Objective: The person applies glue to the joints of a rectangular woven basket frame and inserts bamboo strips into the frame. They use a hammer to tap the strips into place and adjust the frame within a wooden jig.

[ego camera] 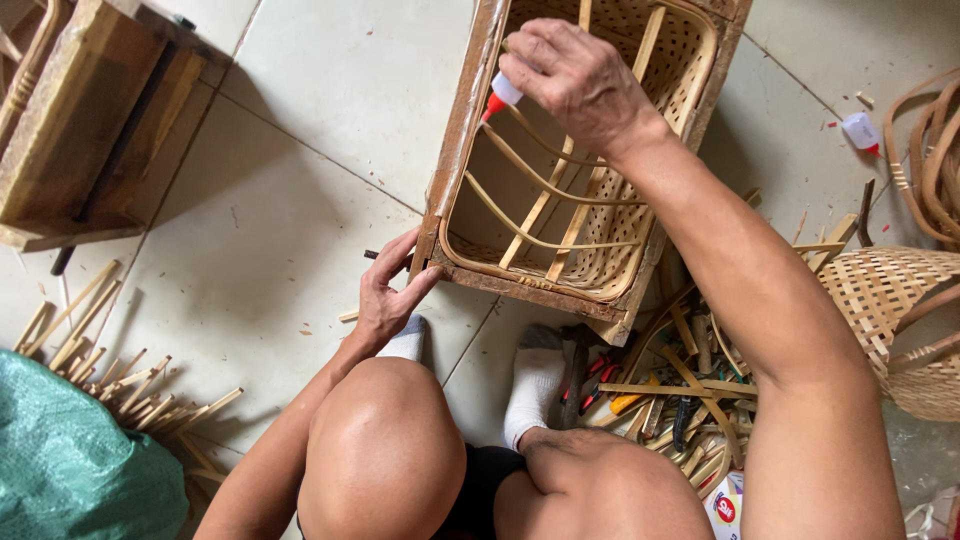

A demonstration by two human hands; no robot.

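A woven bamboo basket (690,60) sits inside a rough wooden frame (458,130) on the tiled floor in front of my knees. My right hand (575,80) is over the frame's left rim and grips a small white glue bottle (500,95), its red tip pointing down at the rim. My left hand (385,290) presses on the frame's near-left corner, fingers spread along the wood. Thin curved bamboo ribs (540,180) cross the basket's open side.
A wooden stool or crate (80,120) stands at the upper left. Bamboo sticks (120,385) and a green sack (70,465) lie at lower left. Hand tools and bamboo scraps (660,400) are piled by my right foot. Another woven basket (900,300) and a second glue bottle (860,130) are at right.
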